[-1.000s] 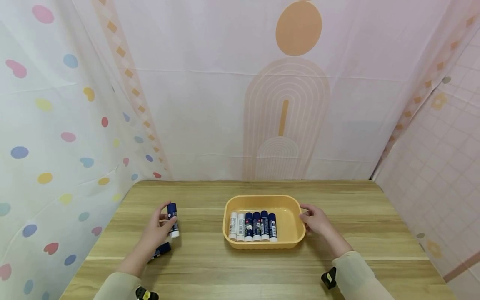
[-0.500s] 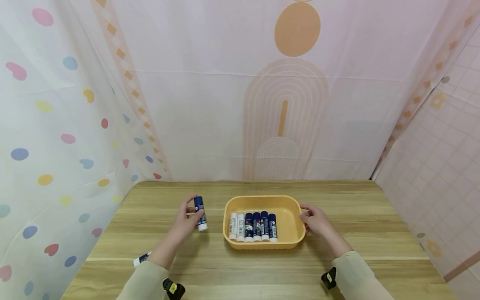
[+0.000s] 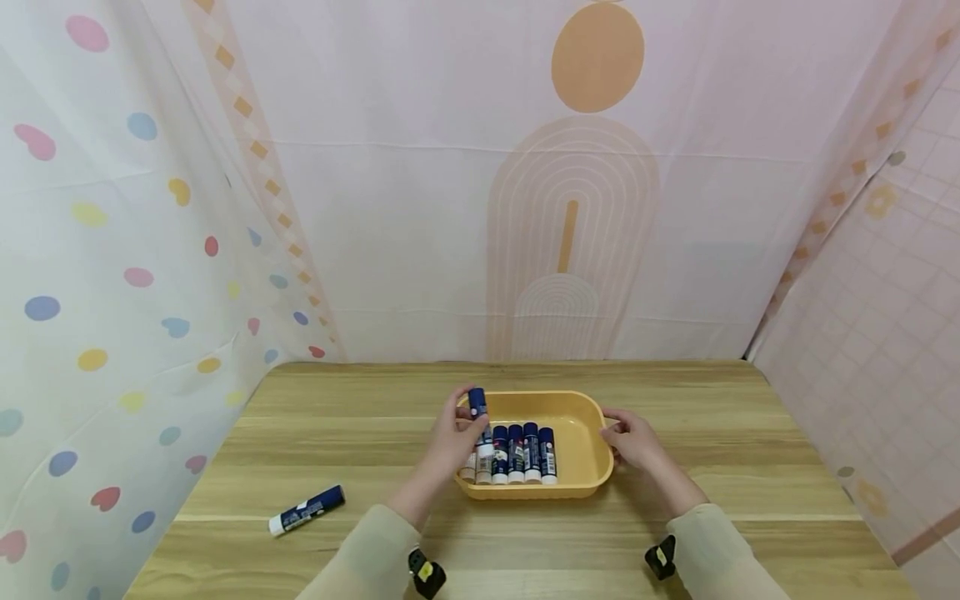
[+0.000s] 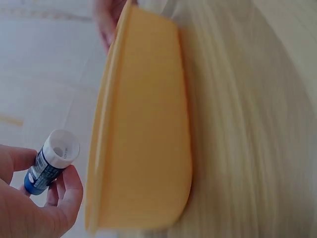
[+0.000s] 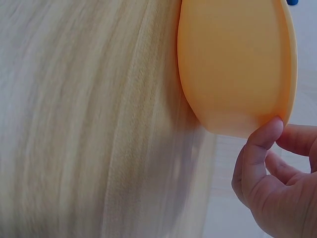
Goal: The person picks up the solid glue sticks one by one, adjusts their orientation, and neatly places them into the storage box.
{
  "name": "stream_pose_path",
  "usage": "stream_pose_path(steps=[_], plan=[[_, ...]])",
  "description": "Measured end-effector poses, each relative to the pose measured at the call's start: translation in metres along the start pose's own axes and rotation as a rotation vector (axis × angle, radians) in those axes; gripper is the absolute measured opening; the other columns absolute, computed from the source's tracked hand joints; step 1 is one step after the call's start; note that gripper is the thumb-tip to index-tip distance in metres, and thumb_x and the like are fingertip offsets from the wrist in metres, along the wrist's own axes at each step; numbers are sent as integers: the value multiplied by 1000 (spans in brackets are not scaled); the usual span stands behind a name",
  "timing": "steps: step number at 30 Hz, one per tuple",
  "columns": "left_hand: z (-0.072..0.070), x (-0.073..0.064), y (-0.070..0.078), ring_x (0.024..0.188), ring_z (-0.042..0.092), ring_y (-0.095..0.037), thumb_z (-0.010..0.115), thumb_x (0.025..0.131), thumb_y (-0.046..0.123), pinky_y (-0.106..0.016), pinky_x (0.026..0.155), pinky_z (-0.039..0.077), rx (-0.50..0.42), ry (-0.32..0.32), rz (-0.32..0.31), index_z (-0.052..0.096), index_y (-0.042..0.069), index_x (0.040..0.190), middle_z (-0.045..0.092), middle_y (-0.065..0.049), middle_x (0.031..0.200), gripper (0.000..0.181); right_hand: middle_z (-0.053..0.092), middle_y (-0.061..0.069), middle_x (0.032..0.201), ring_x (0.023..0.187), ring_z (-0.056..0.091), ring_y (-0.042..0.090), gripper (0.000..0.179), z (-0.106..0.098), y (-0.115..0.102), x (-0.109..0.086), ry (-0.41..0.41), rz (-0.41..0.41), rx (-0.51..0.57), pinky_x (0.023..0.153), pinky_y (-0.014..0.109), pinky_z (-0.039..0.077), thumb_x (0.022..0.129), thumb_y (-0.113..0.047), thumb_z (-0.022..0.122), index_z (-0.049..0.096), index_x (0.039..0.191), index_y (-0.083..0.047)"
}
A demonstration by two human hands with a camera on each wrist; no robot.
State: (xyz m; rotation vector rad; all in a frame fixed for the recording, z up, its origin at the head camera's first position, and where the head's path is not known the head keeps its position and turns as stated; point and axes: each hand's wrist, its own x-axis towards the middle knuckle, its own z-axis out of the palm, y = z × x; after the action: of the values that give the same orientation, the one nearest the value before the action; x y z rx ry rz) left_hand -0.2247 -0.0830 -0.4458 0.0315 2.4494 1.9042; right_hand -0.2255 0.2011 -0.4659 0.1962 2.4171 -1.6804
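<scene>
My left hand (image 3: 447, 440) pinches a navy glue stick (image 3: 477, 403) with a white end, above the left end of a yellow plastic tray (image 3: 582, 450). In the left wrist view, thumb and fingers wrap the glue stick (image 4: 41, 174), and its white end tilts up. A row of glue sticks (image 3: 516, 457) lies side by side in the tray, mostly navy, with two white ones at the left partly hidden behind the held one. At the tray's right end, my right hand (image 3: 636, 440) grips the rim between thumb and fingers, clearest in the right wrist view.
Another navy glue stick (image 3: 307, 510) lies slantwise on the wooden table (image 3: 375, 400), left of my left forearm. Patterned curtains (image 3: 405, 250) hang behind the table and along both sides. Inside the tray, bare floor shows to the right of the row.
My left hand has carried the glue stick rightward from the table's left side to over the tray. The loose glue stick at left is now fully uncovered. My right hand stays at the rim.
</scene>
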Motion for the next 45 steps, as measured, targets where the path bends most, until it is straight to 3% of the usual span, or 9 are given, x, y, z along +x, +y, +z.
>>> stream_pose_path(steps=[6,12,20,24,28,31,37,45], plan=[[36,-2,5,75,57,-16,62,89,7,-26,59,50,52,14,61,42,14,138,53,-15,99,53,52,9,87,62,50,14,45,-1,0,0,-3,3,-2,56,29,47,94,-5,52,42,138,2],[67,-3,6,72,48,-14,64,86,4,-24,61,45,103,-4,140,46,12,134,51,-12,91,52,52,9,87,62,51,14,44,0,1,1,2,-7,-1,55,28,47,94,-4,52,43,137,4],[99,-7,0,69,47,-10,68,81,-2,-20,60,44,159,-7,237,50,6,124,50,-8,85,48,50,8,85,62,50,14,44,2,1,1,6,-4,0,54,27,47,94,-4,52,43,136,3],[109,-11,1,67,45,-9,68,80,-3,-21,58,41,219,-28,288,49,7,121,46,-5,81,47,51,8,85,60,50,13,44,3,1,1,6,-9,-7,53,27,45,94,-4,52,43,137,3],[117,-12,2,73,46,-12,69,81,0,-23,61,41,298,-57,240,49,13,121,47,-6,88,46,52,8,84,58,49,12,44,2,1,2,10,-17,4,51,27,44,93,-3,52,44,136,4],[120,-11,1,79,51,-15,71,81,4,-28,67,45,395,-60,215,50,16,120,51,-8,96,46,52,7,83,58,49,12,44,2,0,2,11,-26,3,51,27,44,93,-2,52,44,136,5],[122,-8,3,94,61,-22,73,82,16,-37,75,52,629,-70,221,51,23,122,59,-8,110,46,53,10,84,58,50,12,44,3,0,1,7,-31,-8,52,27,45,93,-3,52,43,135,6],[122,0,2,103,54,-24,73,82,33,-41,80,49,858,-40,248,53,25,126,61,-4,116,50,52,8,84,60,50,12,44,4,0,2,16,-17,1,52,27,46,93,-3,53,44,135,4]])
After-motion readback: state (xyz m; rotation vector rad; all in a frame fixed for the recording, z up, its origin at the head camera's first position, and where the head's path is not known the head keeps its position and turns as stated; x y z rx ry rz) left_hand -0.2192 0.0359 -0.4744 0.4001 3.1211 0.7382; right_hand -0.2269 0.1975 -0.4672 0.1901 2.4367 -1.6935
